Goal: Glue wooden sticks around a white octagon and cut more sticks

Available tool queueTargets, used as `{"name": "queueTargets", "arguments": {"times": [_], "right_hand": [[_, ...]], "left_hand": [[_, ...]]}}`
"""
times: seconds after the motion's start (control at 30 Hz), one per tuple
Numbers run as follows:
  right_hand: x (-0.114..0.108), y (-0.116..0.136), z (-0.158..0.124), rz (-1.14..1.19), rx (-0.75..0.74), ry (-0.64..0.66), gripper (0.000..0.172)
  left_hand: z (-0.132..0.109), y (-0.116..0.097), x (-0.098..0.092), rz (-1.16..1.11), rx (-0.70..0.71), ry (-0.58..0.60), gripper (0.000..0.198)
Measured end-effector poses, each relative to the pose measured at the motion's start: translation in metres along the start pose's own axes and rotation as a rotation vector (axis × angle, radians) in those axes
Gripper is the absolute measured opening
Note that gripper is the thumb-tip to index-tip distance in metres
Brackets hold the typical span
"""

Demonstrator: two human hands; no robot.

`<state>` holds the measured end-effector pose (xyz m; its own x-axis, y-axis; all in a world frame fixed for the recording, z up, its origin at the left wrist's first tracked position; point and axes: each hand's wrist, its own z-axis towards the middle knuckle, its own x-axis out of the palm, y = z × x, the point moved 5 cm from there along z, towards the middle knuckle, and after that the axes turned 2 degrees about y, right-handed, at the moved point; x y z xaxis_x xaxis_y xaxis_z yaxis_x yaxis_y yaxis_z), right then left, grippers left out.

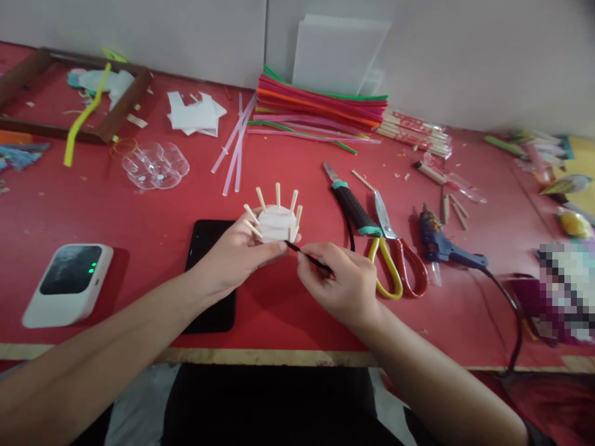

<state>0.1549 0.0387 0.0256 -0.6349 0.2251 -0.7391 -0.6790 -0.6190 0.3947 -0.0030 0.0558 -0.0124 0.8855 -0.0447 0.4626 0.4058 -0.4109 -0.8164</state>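
My left hand (242, 251) grips a round white disc (276, 224) with several short wooden sticks (278, 194) standing up around its rim. Its thumb presses at the disc's near edge. There, a thin black strip (294, 246), perhaps a pipe cleaner, meets the disc close to the thumb tip. Pinched on that strip is my right hand (339, 279), its fingers closed just right of the disc. Part of the strip is hidden behind the right fingers. Both hands are held above the near middle of the red table.
Beside my right hand lie scissors (388, 272), a black-handled tool (356, 207) and a corded glue gun (441, 241). Under my left wrist is a black phone (209, 316); a white device (69, 285) sits left. Colourful pipe cleaners (320, 105) and a clear palette (155, 166) lie behind.
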Motion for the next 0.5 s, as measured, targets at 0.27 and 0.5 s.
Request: {"name": "queueTargets", "arguments": {"times": [0.27,0.5], "right_hand": [[-0.0016,0.0004,0.0001,0.013,0.004,0.002,0.006],[-0.0036,-0.001,0.0007,0.023,0.013,0.011,0.005]], "left_hand": [[-0.0016,-0.0012,-0.0028,0.115,0.051,-0.014,0.033],[-0.005,0.0,-0.0022,0.104,-0.024,-0.067,0.041]]}}
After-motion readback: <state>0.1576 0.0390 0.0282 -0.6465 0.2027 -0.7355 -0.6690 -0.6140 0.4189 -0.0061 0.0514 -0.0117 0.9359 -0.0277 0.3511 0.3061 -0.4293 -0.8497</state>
